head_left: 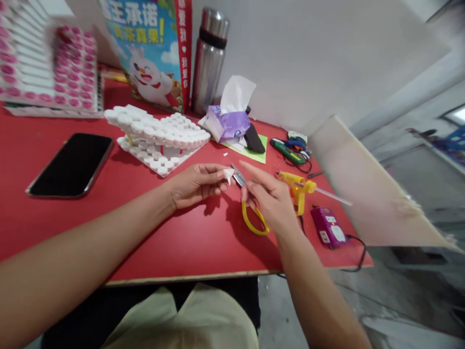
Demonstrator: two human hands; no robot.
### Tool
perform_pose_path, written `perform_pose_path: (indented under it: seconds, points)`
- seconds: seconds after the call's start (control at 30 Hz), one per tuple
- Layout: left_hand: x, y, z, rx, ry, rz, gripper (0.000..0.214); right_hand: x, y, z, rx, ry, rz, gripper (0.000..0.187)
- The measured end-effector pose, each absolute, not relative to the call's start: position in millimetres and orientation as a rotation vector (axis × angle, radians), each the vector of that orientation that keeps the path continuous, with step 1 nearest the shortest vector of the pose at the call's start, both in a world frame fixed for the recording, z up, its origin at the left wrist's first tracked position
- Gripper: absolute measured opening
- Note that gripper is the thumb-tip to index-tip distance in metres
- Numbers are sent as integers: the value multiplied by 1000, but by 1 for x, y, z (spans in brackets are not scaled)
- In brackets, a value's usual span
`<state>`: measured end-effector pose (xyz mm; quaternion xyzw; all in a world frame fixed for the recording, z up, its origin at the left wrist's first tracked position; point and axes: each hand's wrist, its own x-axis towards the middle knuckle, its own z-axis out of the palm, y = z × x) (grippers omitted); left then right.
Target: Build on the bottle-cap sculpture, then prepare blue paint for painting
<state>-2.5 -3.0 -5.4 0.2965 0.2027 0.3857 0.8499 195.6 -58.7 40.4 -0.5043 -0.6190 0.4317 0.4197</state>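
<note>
Well away to the left of the hands, a pink-dotted panel (74,89) stood on the red table (203,247), and a phone (71,165) lay nearer, beside the left forearm. Just beyond the left hand (199,186) sat a tiered stand of white discs (160,131). That hand had a small white scrap (228,175) pinched between thumb and fingers, between the two hands. Past it were a steel bottle (209,65) and a tissue pack (230,125). The scissors (239,177) pointed toward the scrap; from where I stood, I couldn't tell if they touched. The right hand (269,196) held them by the yellow handles, its forefinger stretched out. Just right of that hand were a yellow glue gun (298,194) and, farther right, a purple socket box (329,227).
</note>
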Motion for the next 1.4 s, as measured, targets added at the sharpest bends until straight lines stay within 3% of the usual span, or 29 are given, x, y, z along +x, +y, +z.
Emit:
perform_pose_path:
  seconds: [0.17, 0.83, 1.4]
  points:
    - [-5, 0, -8, 646, 461, 808, 3, 184, -42, 14, -1132, -1319, 1340, 50]
    - [0, -3, -3, 596, 515, 812, 16, 183, -51, 10, -1088, -1394, 1255, 49]
    - [-2, -3, -4, 643, 526, 814, 17, 189, -54, 5, -1138, -1966, 569, 55]
